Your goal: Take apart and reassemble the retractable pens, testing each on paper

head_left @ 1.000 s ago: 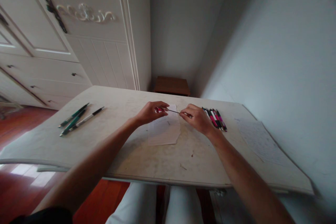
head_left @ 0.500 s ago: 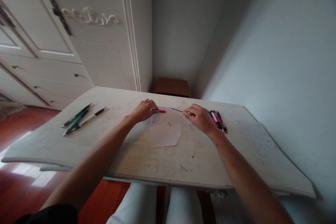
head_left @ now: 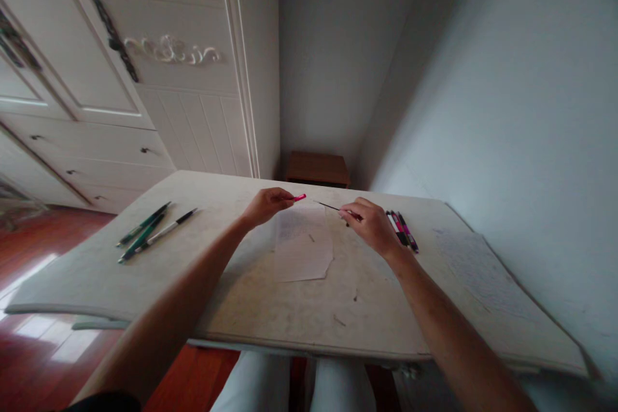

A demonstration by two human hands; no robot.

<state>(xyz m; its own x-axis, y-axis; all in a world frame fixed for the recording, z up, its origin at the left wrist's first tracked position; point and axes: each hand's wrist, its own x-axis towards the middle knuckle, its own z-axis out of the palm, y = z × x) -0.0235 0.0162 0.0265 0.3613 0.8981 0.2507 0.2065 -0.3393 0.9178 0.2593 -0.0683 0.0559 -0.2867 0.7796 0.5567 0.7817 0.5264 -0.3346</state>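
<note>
My left hand [head_left: 267,207] pinches a short red pen barrel [head_left: 300,197] just above the far end of a sheet of paper [head_left: 304,261]. A thin dark pen refill [head_left: 326,206] sticks out leftward from the closed fingers of my right hand [head_left: 369,222]. Its tip points toward the barrel, with a small gap between them. Something dark lies along the right palm, partly hidden by the fingers. Several red, purple, black and white pens [head_left: 402,230] lie beside my right hand.
Two green pens [head_left: 142,237] and a white-and-black pen [head_left: 168,228] lie at the table's left. Another written sheet [head_left: 477,267] is at the right. Small scraps [head_left: 339,320] dot the table [head_left: 270,318]. A white cabinet [head_left: 193,109] and grey wall border it.
My left hand has lifted the red barrel off the paper, turning its end slightly upward. My right hand still holds the refill, a touch farther right. The view has tilted up slightly.
</note>
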